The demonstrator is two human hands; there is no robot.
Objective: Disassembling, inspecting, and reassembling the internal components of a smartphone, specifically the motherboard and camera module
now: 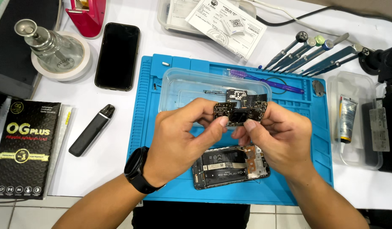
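A black flat box with yellow print (26,148) is seen at the left edge of the white tabletop (115,127). A white printed slip with a square code (225,25) lies over a clear tray at the far edge. A small tube with a blue-grey label (347,118) rests in a clear tray (355,157) near the right edge.

Both hands are raised over the middle of the blue work mat (145,127), palms turned inward, fingertips meeting. The left hand (179,140), with a black watch (138,169) on its wrist, and the right hand (281,135) are both pinched on a small black circuit board (238,112), thumb and forefinger on its lower edge.

The board is held level, above the near rim of a clear plastic container (183,85); it is dark, studded with gold contacts, with a black block at its centre. An opened phone (230,167) lies on the mat just below the hands, near the mat's near edge.
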